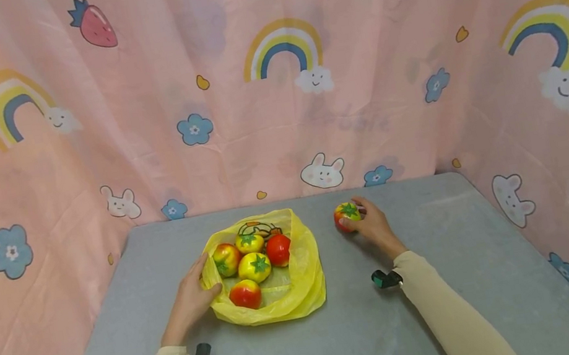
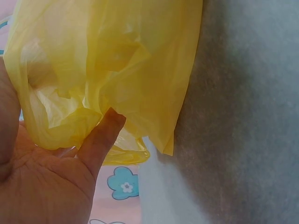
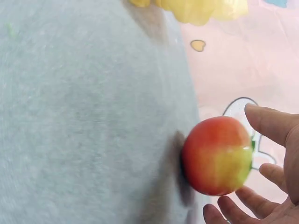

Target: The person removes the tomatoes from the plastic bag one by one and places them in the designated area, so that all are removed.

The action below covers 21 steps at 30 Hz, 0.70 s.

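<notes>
A yellow plastic bag [image 1: 306,274] stands with its mouth spread, holding several toy tomatoes [image 1: 254,268] in red and yellow. My left hand [image 1: 191,296] holds the bag's left side, with its thumb [image 2: 105,135] against the plastic; some of its fingers are hidden by the bag. To the right of the bag, my right hand [image 1: 374,228] is at a red-and-yellow toy tomato [image 1: 346,217] with a green leafy top. In the right wrist view, the thumb [image 3: 268,122] stands apart from this tomato, and the spread fingers are close to its lower side.
The grey tabletop [image 1: 429,228] lies under everything. A pink printed curtain [image 1: 278,141] rises behind the table's far edge and along both sides. Black wrist cameras [image 1: 386,278] sit at both sleeves.
</notes>
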Each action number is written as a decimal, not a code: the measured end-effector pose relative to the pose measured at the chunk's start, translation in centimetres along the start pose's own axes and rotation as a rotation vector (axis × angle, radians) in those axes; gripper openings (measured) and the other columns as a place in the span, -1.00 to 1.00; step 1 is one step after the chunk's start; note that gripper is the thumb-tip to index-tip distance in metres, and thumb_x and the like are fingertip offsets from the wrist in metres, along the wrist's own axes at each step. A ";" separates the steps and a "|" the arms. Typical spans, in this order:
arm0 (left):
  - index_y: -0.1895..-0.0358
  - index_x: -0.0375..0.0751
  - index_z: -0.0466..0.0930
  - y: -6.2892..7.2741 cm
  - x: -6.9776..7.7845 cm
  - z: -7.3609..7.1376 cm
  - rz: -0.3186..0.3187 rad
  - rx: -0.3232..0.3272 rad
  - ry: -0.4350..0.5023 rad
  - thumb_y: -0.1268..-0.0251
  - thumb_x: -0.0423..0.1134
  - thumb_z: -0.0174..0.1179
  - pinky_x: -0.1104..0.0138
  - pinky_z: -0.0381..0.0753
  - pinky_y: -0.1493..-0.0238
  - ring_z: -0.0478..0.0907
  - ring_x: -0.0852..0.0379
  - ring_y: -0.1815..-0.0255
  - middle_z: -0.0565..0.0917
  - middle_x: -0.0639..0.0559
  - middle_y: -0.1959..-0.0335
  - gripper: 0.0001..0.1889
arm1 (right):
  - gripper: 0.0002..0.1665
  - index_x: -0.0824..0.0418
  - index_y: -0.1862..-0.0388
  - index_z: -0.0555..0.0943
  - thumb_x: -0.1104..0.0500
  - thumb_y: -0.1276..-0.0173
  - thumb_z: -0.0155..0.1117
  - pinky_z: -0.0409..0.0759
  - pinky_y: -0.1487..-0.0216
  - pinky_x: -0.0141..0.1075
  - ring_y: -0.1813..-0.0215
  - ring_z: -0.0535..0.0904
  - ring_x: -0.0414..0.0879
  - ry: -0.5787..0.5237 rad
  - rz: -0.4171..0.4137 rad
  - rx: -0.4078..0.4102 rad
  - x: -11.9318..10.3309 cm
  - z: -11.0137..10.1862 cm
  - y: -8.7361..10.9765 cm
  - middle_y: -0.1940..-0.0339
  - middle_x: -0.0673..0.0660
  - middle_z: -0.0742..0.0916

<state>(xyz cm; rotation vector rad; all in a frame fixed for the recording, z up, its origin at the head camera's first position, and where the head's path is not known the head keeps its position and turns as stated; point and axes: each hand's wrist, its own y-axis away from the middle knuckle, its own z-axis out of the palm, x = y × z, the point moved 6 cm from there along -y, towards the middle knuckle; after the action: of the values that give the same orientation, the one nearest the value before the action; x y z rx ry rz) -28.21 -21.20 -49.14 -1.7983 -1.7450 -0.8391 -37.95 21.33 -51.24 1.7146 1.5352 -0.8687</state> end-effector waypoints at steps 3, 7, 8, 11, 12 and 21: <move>-0.57 -0.21 0.00 0.0 0.0 0.0 0.002 0.003 0.006 -0.27 -0.28 0.20 -0.13 0.10 -0.52 0.03 -0.31 -0.57 0.08 -0.28 -0.58 -0.17 | -0.10 0.07 -0.56 0.16 -0.03 -0.32 0.33 0.38 -0.41 0.16 -0.49 0.27 0.27 0.008 -0.003 0.007 -0.4 -0.5 0.1 -0.53 0.29 0.31; -0.57 -0.21 0.00 0.0 0.1 0.0 0.009 0.006 0.008 -0.26 -0.28 0.21 -0.13 0.10 -0.52 0.03 -0.30 -0.57 0.08 -0.27 -0.58 -0.16 | -0.10 0.06 -0.55 0.18 -0.05 -0.32 0.34 0.38 -0.41 0.17 -0.49 0.26 0.27 0.001 -0.023 0.033 -1.3 -1.3 0.6 -0.55 0.26 0.30; -0.57 -0.21 0.00 0.0 0.1 0.0 0.011 0.006 0.007 -0.26 -0.28 0.21 -0.13 0.10 -0.52 0.03 -0.30 -0.57 0.08 -0.27 -0.58 -0.16 | -0.10 0.07 -0.55 0.18 -0.04 -0.32 0.34 0.37 -0.41 0.16 -0.50 0.26 0.27 0.001 -0.037 0.042 -1.7 -1.6 0.8 -0.55 0.25 0.30; -0.57 -0.21 0.00 0.0 0.1 0.0 0.012 0.007 0.004 -0.26 -0.28 0.21 -0.14 0.10 -0.52 0.03 -0.31 -0.57 0.08 -0.27 -0.58 -0.16 | -0.13 0.11 -0.53 0.21 -0.01 -0.32 0.34 0.34 -0.45 0.13 -0.51 0.25 0.23 -0.013 -0.085 0.065 -2.9 -2.1 1.5 -0.55 0.23 0.31; -0.57 -0.21 0.00 0.1 0.1 0.0 0.010 0.005 0.004 -0.26 -0.28 0.21 -0.14 0.10 -0.52 0.03 -0.31 -0.57 0.08 -0.27 -0.58 -0.16 | -0.13 0.11 -0.53 0.21 0.00 -0.32 0.35 0.32 -0.46 0.12 -0.52 0.25 0.22 -0.017 -0.102 0.069 -3.3 -2.2 1.7 -0.55 0.23 0.31; -0.57 -0.20 -0.01 0.1 0.0 0.2 -0.004 -0.006 0.010 -0.27 -0.28 0.20 -0.15 0.11 -0.51 0.03 -0.32 -0.56 0.07 -0.27 -0.58 -0.16 | -0.16 0.15 -0.51 0.25 0.09 -0.30 0.37 0.33 -0.47 0.08 -0.50 0.28 0.19 -0.056 -0.228 0.093 -6.9 -3.1 4.1 -0.54 0.23 0.32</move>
<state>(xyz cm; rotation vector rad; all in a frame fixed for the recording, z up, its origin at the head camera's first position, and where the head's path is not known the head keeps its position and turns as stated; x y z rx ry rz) -28.09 -21.07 -49.24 -1.7915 -1.7423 -0.8543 -34.34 19.73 -43.62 1.5849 1.6989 -1.1093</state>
